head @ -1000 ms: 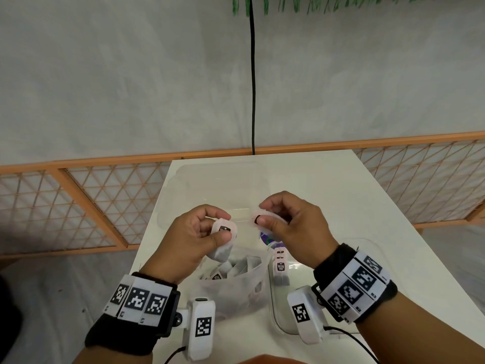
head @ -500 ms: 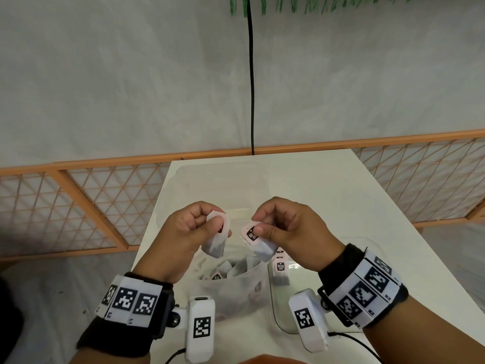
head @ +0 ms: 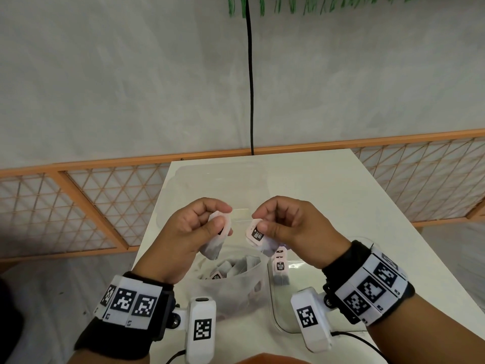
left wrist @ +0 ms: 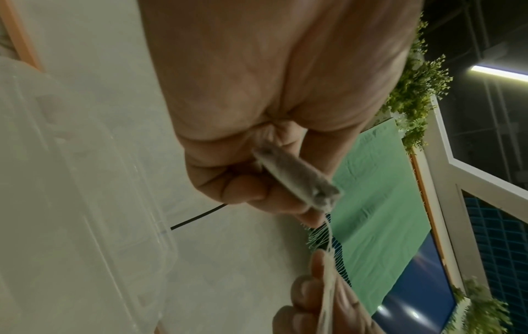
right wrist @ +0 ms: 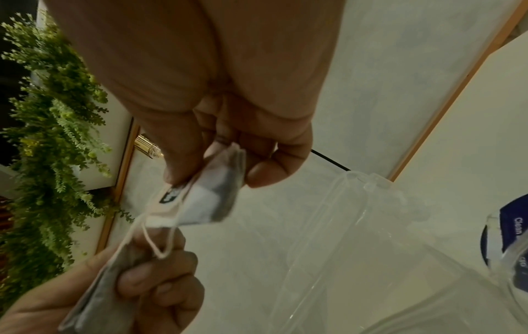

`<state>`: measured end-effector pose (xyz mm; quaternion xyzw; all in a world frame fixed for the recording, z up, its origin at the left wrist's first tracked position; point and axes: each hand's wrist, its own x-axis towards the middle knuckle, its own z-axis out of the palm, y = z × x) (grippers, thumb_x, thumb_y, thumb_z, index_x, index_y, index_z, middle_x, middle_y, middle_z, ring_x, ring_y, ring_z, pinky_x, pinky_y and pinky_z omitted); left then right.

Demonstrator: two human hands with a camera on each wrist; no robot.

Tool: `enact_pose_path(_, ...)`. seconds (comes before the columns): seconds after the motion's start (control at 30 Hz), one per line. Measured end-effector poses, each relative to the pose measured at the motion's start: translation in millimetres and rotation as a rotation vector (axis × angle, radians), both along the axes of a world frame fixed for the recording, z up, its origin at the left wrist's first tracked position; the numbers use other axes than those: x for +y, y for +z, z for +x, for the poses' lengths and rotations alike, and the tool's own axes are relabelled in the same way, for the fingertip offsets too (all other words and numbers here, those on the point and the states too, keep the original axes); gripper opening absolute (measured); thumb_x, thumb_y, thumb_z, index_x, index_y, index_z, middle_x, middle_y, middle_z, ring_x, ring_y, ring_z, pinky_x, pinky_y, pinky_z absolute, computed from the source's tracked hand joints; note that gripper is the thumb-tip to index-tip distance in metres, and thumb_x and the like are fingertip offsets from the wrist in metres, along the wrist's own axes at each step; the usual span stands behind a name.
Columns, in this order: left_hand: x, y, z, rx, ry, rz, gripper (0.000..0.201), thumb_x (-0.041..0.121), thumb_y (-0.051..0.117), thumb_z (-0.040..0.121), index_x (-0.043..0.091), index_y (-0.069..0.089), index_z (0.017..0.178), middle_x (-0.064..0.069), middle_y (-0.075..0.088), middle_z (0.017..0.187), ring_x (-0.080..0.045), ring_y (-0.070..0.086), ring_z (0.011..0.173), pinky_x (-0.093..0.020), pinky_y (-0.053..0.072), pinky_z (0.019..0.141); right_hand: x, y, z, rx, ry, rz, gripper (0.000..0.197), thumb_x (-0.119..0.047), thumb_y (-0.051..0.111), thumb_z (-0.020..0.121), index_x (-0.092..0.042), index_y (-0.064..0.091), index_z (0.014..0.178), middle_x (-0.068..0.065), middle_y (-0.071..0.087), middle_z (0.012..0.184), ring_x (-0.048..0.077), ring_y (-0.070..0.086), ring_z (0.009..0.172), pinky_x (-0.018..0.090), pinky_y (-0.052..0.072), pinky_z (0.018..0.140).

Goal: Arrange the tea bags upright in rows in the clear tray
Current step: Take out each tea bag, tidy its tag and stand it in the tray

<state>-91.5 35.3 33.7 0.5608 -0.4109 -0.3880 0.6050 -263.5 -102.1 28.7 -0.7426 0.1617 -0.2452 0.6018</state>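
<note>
Left hand (head: 189, 232) pinches one tea bag (head: 214, 244); right hand (head: 286, 227) pinches a second tea bag (head: 258, 236). A string (right wrist: 155, 235) links the two. Clear tray (head: 278, 308) lies lower right of centre, nearer the right hand, holding a few upright bags.

Two tea bags airborne: one (head: 216, 239) pinched in left hand (head: 189, 232), hanging tilted, grey pouch, pink tag; the other (head: 259, 239) pinched in right hand (head: 286, 227), tag logo facing up. White string (right wrist: 154, 235) links them. Clear tray (head: 282, 319) on worktop, near right: several bags upright in a row (head: 280, 269).
</note>
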Motion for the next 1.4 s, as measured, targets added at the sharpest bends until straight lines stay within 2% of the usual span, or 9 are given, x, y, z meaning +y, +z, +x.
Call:
enact_pose_path(0.23,-2,2,-3,-0.201,0.061,0.041,0.025,0.017,0.049,0.077,0.024,0.072,0.073,0.006,0.064,0.072,-0.007,0.061,0.065,-0.017,0.046,0.055,5,11,-1,-0.009,0.069,0.047,0.027,0.005,0.065,0.085,-0.018,0.064,0.1,-0.003,0.064,0.073,0.004,0.059,0.062,0.013,0.044,0.054)
enact_pose_path(0.4,-2,3,-3,-0.309,0.114,0.075,0.022,0.019,0.051,0.075,0.026,0.072,0.075,-0.005,0.066,0.081,-0.008,0.06,0.07,-0.019,0.05,0.063,4,15,0,-0.018,0.067,0.047,0.029,0.008,0.066,0.083,-0.016,0.066,0.097,0.016,0.064,0.081,0.011,0.06,0.066,0.014,0.047,0.055)
enact_pose_path(0.5,-3,6,-7,-0.287,0.074,0.063,0.02,0.037,0.062,0.072,0.022,0.072,0.08,-0.012,0.066,0.086,-0.02,0.062,0.074,-0.032,0.054,0.067,4,13,3,-0.017,0.028,0.011,0.026,0.004,0.069,0.082,-0.019,0.07,0.096,0.025,0.063,0.09,0.025,0.059,0.074,0.028,0.054,0.065)
enact_pose_path(0.57,-4,5,-11,-0.313,0.061,0.062,0.031,0.049,0.065,0.069,0.021,0.072,0.079,-0.008,0.066,0.078,-0.026,0.062,0.07,-0.047,0.055,0.073,5,12,6,-0.016,0.02,0.016,0.028,0.003,0.071,0.081,-0.02,0.069,0.097,0.021,0.066,0.088,0.025,0.061,0.074,0.034,0.055,0.068)
enact_pose_path(0.67,-6,3,-14,-0.36,0.115,0.063,0.035,0.052,0.066,0.067,0.019,0.07,0.076,-0.006,0.066,0.071,-0.027,0.064,0.065,-0.055,0.055,0.074,8,12,10,-0.002,-0.012,0.011,0.028,0.0,0.073,0.079,-0.023,0.066,0.094,0.005,0.067,0.078,0.016,0.062,0.068,0.023,0.05,0.06)
enact_pose_path(0.77,-5,2,-14,-0.403,0.161,0.032,0.033,0.052,0.066,0.069,0.019,0.069,0.073,-0.007,0.066,0.071,-0.033,0.062,0.069,-0.059,0.052,0.073,10,9,10,0.017,-0.073,-0.048,0.014,-0.01,0.076,0.08,-0.019,0.071,0.089,0.001,0.068,0.074,0.013,0.059,0.064,0.028,0.049,0.062)
enact_pose_path(0.93,-3,3,-15,-0.457,0.222,-0.029,0.029,0.051,0.068,0.066,0.022,0.069,0.067,-0.005,0.064,0.067,-0.034,0.06,0.064,-0.056,0.053,0.068,10,7,9,0.024,-0.035,-0.027,0.002,-0.017,0.074,0.083,-0.018,0.072,0.083,0.005,0.067,0.072,0.015,0.056,0.063,0.03,0.045,0.062)
enact_pose_path(1.27,-3,2,-3,-0.448,0.281,-0.079,0.028,0.053,0.062,0.072,0.025,0.067,0.074,-0.003,0.064,0.066,-0.028,0.062,0.069,-0.05,0.054,0.069,0,9,4,0.103,0.059,0.015,0.022,-0.003,0.066,0.087,-0.02,0.067,0.101,-0.006,0.059,0.066,0.01,0.053,0.06,0.019,0.043,0.059)
enact_pose_path(1.4,-5,2,-7,-0.246,0.198,-0.083,0.026,0.038,0.061,0.081,0.014,0.063,0.071,0.0,0.062,0.066,-0.016,0.065,0.074,-0.033,0.049,0.067,1,12,4,0.093,0.072,0.025,0.023,-0.002,0.066,0.087,-0.021,0.07,0.098,-0.002,0.06,0.07,0.01,0.054,0.062,0.017,0.043,0.057)
